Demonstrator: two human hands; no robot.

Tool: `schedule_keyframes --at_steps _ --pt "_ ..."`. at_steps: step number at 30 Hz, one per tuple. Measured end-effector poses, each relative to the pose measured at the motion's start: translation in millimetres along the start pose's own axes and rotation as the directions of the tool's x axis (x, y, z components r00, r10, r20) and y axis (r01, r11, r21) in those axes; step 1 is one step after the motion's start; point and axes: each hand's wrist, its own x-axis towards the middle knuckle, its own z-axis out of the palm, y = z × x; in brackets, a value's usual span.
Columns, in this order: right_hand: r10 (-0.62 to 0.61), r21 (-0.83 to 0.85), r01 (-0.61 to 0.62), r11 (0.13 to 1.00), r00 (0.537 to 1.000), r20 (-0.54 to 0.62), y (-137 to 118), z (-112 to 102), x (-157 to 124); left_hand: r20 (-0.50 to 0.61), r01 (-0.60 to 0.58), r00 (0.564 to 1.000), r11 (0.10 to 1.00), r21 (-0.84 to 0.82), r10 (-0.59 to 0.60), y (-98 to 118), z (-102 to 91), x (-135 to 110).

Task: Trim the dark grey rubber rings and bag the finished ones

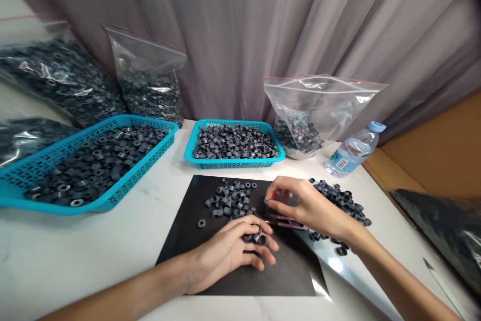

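Observation:
My left hand [240, 243] rests on its side over a black mat [203, 278], fingers loosely curled around several small dark-grey rings [259, 238]. Between thumb and index finger, my right hand [298, 203] pinches one small dark-grey ring. Under that hand lies a flat tool with a pinkish edge [291, 223]; the hand hides most of it, so its kind is unclear. Just beyond my left hand is a loose pile of grey rings [231, 201], with a single ring [202, 223] lying apart. Another pile of dark rings [343, 201] sits to the right of my right hand.
Turquoise baskets full of rings stand at the left [141, 168] and at the back [235, 163]. Zip bags of rings [150, 85] line the left rear; another bag [300, 120] stands near a water bottle [355, 149]. A pencil-like stick [443, 286] lies far right.

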Motion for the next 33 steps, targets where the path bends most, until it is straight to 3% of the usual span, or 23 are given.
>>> schedule_keyframes --at_steps 6,14,33 --pt "-0.080 0.029 0.077 0.997 0.989 0.123 -23.4 -13.1 -8.2 -0.015 0.030 0.999 0.999 -0.045 -0.031 0.6 0.1 3.3" --pt "-0.190 -0.204 0.248 0.947 0.945 0.266 -32.3 -7.5 -11.9 -0.074 -0.038 0.997 0.999 -0.034 0.035 -1.4 3.3 3.3" --pt "-0.100 0.011 0.100 0.995 0.959 0.267 -13.7 -23.5 -12.5 -0.124 -0.093 0.987 0.995 0.042 0.098 -0.5 8.1 4.2"
